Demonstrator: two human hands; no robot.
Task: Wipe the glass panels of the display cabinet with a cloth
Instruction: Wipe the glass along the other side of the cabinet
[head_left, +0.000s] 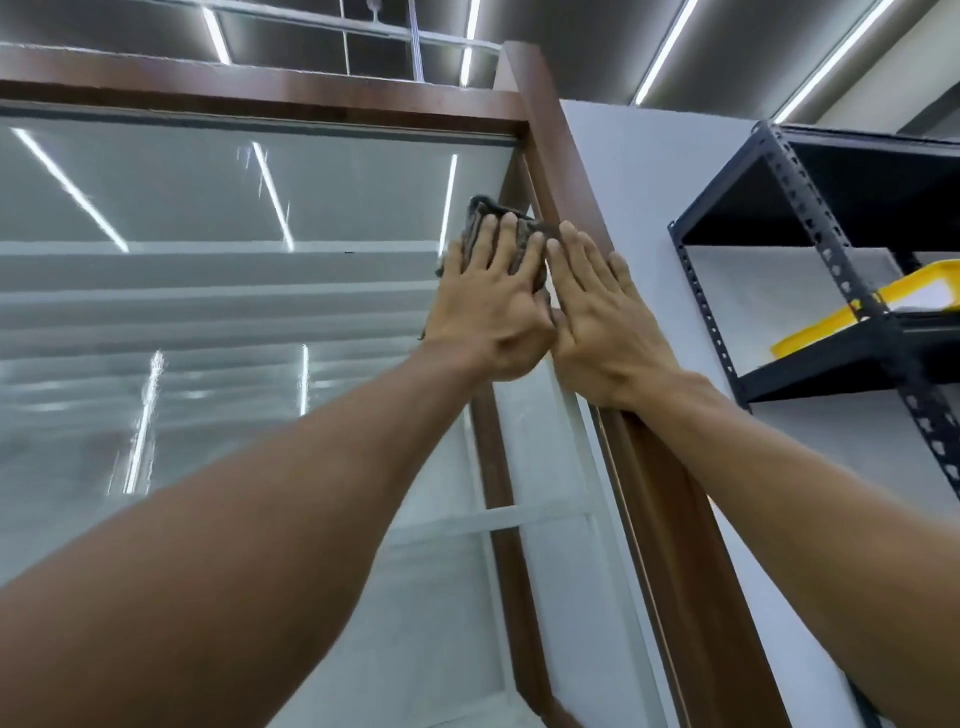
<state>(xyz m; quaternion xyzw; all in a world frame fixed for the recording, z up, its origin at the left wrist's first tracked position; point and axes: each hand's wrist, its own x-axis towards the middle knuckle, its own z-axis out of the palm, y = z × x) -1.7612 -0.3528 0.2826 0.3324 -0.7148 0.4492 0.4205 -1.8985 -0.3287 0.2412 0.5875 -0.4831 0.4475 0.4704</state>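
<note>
A person's left hand (491, 306) presses a folded dark grey cloth (485, 208) flat against the tall glass panel (234, 312), close to its upper right corner. The fingers are straight and spread. The cloth's long side runs up the pane. The right hand (602, 317), fingers extended, rests just beside it on the brown wooden cabinet frame (550, 156). A black metal shelving rack (810, 218) holding a yellow plastic tray (852, 312) stands to the right.

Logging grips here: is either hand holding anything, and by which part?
Nothing is gripped. The left hand presses the cloth flat on the glass; the right hand rests flat on the wooden frame.
</note>
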